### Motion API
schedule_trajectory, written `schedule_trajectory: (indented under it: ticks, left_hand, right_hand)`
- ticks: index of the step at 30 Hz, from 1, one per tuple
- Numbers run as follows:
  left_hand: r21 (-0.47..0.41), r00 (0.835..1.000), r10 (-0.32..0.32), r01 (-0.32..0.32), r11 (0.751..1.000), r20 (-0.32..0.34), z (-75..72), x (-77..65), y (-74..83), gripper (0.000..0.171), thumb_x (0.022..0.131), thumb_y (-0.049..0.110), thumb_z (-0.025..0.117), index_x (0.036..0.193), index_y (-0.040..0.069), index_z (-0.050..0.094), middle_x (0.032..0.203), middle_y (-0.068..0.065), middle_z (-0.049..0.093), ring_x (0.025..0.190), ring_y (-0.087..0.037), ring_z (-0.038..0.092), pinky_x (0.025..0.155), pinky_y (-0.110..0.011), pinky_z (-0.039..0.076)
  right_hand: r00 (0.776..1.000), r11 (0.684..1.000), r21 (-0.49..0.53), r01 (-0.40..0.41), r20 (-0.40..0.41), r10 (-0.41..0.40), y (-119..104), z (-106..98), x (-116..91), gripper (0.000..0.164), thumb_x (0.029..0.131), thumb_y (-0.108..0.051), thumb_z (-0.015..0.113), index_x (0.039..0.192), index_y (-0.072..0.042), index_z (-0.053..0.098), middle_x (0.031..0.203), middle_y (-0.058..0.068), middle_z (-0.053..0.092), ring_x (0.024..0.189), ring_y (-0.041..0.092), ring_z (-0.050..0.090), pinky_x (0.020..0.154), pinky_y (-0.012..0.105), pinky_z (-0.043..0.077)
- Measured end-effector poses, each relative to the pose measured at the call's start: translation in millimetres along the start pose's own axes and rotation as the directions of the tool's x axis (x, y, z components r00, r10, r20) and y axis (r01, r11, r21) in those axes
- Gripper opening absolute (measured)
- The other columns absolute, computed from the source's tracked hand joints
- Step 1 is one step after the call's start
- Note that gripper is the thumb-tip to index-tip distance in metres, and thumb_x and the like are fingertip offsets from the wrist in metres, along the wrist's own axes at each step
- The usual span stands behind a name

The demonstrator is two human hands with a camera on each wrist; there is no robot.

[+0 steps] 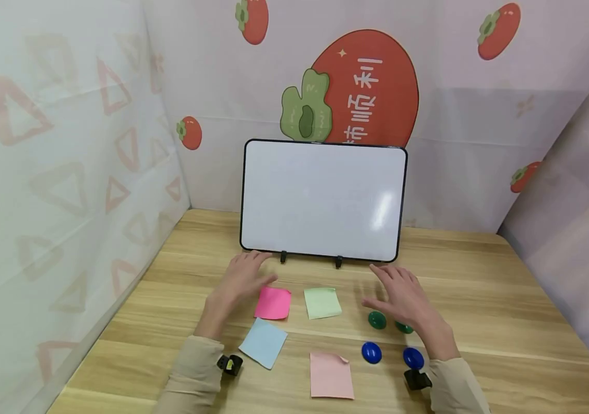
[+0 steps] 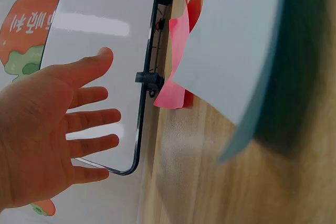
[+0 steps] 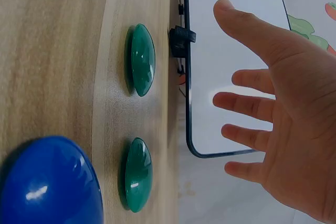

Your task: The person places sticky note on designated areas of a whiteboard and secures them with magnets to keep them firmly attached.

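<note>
My left hand [image 1: 243, 276] hovers near the whiteboard's lower left corner, fingers spread and holding nothing. Just beside it lie a bright pink sticky note [image 1: 274, 303] and, nearer me, a light blue sticky note [image 1: 264, 343]. My right hand [image 1: 402, 296], also spread and holding nothing, is over the table by two green round magnets [image 1: 377, 320], one partly hidden beneath it. Two blue round magnets [image 1: 371, 352] sit closer to me. Between the hands are a pale green sticky note [image 1: 322, 303] and a light pink sticky note [image 1: 331, 375]. The whiteboard [image 1: 322, 201] stands upright, its surface blank.
Black clip feet [image 1: 338, 262] support the whiteboard on the wooden table [image 1: 470, 287]. Behind it hangs a printed cloth [image 1: 460, 178] with red persimmon-like fruit, and cloth walls [image 1: 82, 190] close off both sides. A black wrist camera [image 1: 417, 379] sits on each wrist.
</note>
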State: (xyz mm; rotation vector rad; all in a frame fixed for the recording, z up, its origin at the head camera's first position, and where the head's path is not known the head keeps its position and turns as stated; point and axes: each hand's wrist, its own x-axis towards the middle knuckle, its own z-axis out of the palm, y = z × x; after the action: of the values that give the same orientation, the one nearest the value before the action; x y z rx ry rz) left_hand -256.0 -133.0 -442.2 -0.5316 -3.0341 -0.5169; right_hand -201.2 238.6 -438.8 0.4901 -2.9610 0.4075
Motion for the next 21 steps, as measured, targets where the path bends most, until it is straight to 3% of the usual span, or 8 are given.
schedule_trajectory:
  ticks: [12,21]
  left_hand:
    - [-0.047,1.000,-0.013,0.013,0.999,-0.010,-0.1,-4.7,-9.5,0.049,0.094,0.041,0.066,0.134,0.013,0.061,0.125,-0.008,0.066,0.122,-0.031,0.056,0.104,-0.054,0.040]
    - [-0.086,0.999,-0.045,0.046,0.995,0.010,-1.6,-6.4,-13.2,0.042,0.094,0.037,0.065,0.129,0.014,0.064,0.114,-0.005,0.069,0.116,-0.027,0.057,0.101,-0.051,0.041]
  right_hand:
    - [0.999,1.000,-0.025,0.014,0.038,-0.013,-2,-1,-4,0.077,0.083,-0.049,0.075,0.143,-0.006,0.052,0.133,0.021,0.058,0.124,0.047,0.049,0.105,0.067,0.034]
    - [0.997,0.999,-0.019,0.031,0.067,-0.029,0,-3,-7,0.074,0.083,-0.049,0.076,0.139,-0.006,0.055,0.119,0.013,0.064,0.117,0.041,0.054,0.101,0.065,0.038]
